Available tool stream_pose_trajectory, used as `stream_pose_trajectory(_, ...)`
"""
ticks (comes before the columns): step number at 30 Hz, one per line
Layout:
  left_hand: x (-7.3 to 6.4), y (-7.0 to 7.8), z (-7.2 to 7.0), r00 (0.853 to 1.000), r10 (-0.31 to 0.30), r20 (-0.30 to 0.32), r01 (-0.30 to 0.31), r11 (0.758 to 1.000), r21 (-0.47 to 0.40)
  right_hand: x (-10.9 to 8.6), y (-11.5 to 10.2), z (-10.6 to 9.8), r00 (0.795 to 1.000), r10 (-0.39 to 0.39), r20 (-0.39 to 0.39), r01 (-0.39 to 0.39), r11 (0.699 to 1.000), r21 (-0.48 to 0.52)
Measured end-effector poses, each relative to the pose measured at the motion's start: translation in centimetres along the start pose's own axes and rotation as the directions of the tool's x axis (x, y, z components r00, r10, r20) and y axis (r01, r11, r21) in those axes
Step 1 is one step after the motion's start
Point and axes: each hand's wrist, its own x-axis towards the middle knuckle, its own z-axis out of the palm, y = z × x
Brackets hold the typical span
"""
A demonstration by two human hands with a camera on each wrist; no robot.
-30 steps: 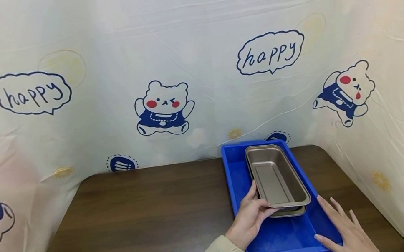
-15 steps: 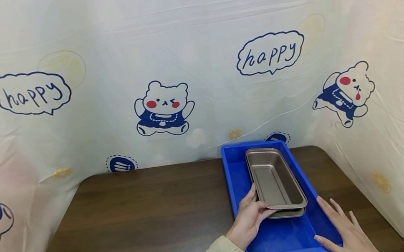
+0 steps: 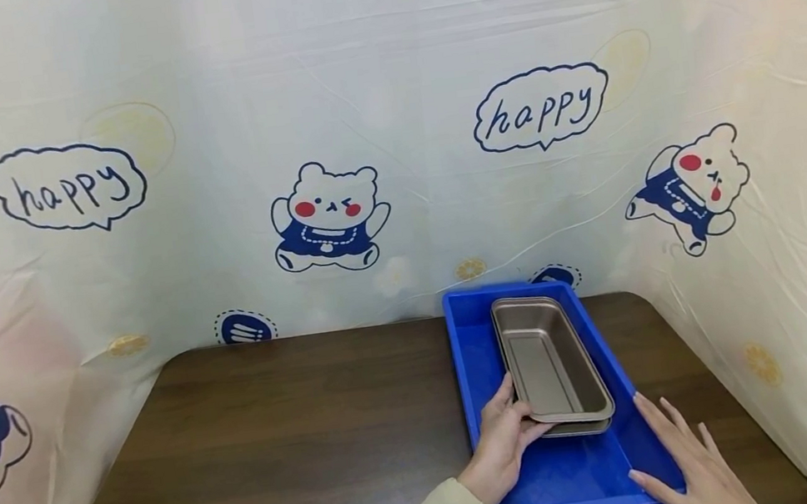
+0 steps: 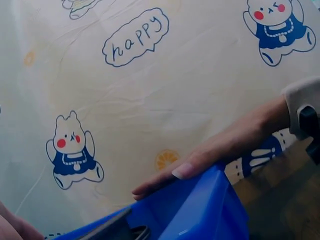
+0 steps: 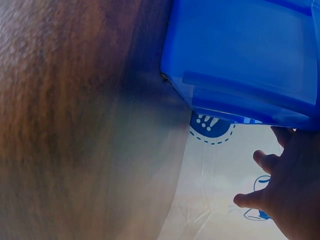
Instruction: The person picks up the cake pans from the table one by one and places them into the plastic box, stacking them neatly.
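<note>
A bronze-grey metal loaf pan (image 3: pixel 544 361) lies over a second loaf pan (image 3: pixel 580 429), whose rim shows below its near edge. Both sit inside a blue plastic tray (image 3: pixel 561 485). My left hand (image 3: pixel 501 446) pinches the upper pan at its near left corner, thumb on the rim and other fingers along the side. Against the tray's right wall rests my right hand (image 3: pixel 690 465), fingers spread and fairly straight. In the left wrist view the right hand (image 4: pixel 225 145) lies along the tray's rim, and the right wrist view shows it beside the tray's outer wall (image 5: pixel 245 50).
The tray stands on the right part of a dark brown wooden table (image 3: pixel 297 433), reaching its back edge. A pale printed cloth (image 3: pixel 237 247) with bears and "happy" bubbles hangs behind and on both sides.
The upper loaf pan has come down and slightly left onto the lower pan, with the left hand holding its corner. My right hand stays at the tray's wall.
</note>
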Motion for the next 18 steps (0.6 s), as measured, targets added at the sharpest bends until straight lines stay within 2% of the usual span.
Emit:
stream_pose_trajectory(3,-0.6,0.5,0.1,1.000,-0.030,-0.002,0.030,0.999,0.036,0.0,0.0,0.2,1.000,-0.008,-0.012,0.008,1.000,0.006)
stream_pose_trajectory(9,-2.0,2.2,0.3,0.994,-0.110,0.008,0.109,0.994,0.031,0.0,0.1,0.3,0.999,-0.021,-0.026,0.022,1.000,0.008)
stream_pose_trajectory(14,-2.8,3.1,0.0,0.994,-0.113,0.010,0.113,0.994,0.005,0.1,0.1,0.3,0.999,-0.021,-0.024,0.021,1.000,0.011)
stream_pose_trajectory(18,-3.3,3.6,-0.2,0.994,-0.104,0.039,0.105,0.994,-0.030,0.0,0.0,0.1,1.000,-0.007,-0.011,0.007,1.000,0.007)
